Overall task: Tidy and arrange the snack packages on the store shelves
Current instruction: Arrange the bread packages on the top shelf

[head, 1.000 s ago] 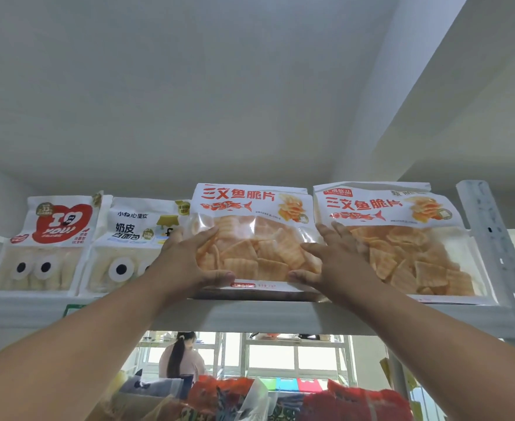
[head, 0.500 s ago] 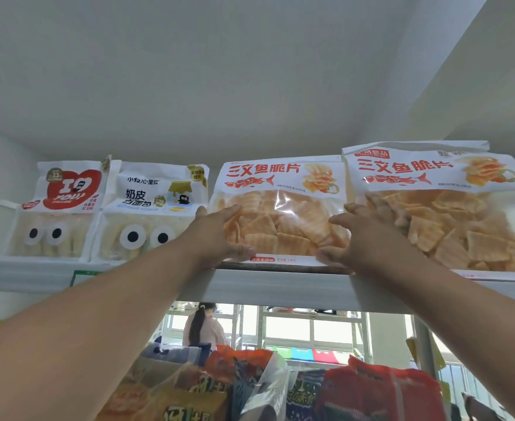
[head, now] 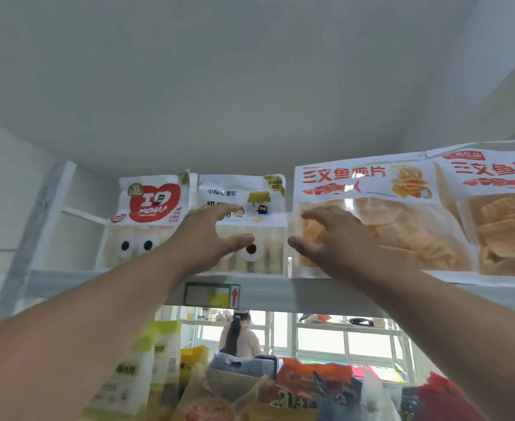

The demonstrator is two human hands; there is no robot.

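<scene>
Four snack bags stand in a row on the top shelf (head: 310,291). From the left: a white bag with a red heart (head: 149,205), a white bag with a yellow label (head: 268,192), and two salmon crisps bags (head: 402,226) (head: 505,232). My left hand (head: 210,235) is raised in front of the yellow-label bag, fingers spread, holding nothing. My right hand (head: 326,238) hovers with fingers spread over the left edge of the nearer crisps bag. The gap between my thumbs frames the right part of the yellow-label bag. Whether either hand touches a bag is unclear.
A price tag (head: 212,296) sits on the shelf's front edge. Several colourful snack bags (head: 280,390) crowd the shelf below. A person (head: 239,335) stands beyond the shelving near windows. A white shelf upright (head: 37,226) rises at the left, and the ceiling is close above.
Both hands have let go of the nearer salmon crisps bag and moved left, now spread in front of the yellow-label bag. My view has also swung left.
</scene>
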